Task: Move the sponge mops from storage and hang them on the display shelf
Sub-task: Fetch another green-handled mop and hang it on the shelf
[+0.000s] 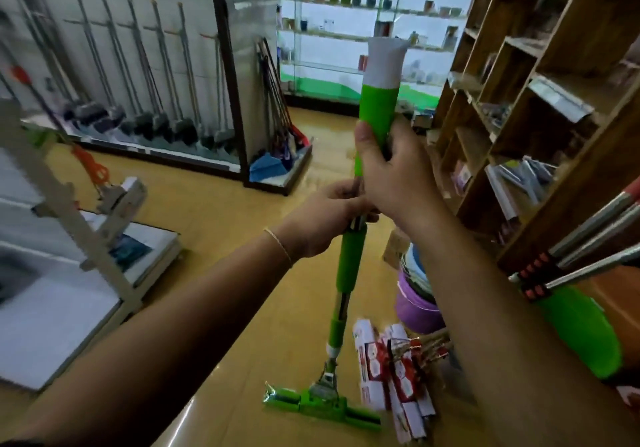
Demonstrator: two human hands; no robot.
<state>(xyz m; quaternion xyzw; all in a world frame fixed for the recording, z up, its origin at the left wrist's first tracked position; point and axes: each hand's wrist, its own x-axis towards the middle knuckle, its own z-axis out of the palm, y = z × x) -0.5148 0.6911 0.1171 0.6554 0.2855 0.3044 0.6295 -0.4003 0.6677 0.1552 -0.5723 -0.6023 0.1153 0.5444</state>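
Mop: your green sponge mop (pixel 351 259) stands upright, head on the floor (pixel 221 225).
Hands: your left hand (pixel 320 221) and right hand (pixel 391 176) both grip its handle, likely steadying it for carrying.

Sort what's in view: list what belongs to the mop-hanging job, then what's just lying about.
Job:
green mop, upright, head near the floor
left hand gripping its shaft
right hand gripping the upper green grip
more mop handles at the right edge
display rack with hanging mops

Lying about:
purple basin
red-and-white packs on the floor
wooden shelves
glass cabinet
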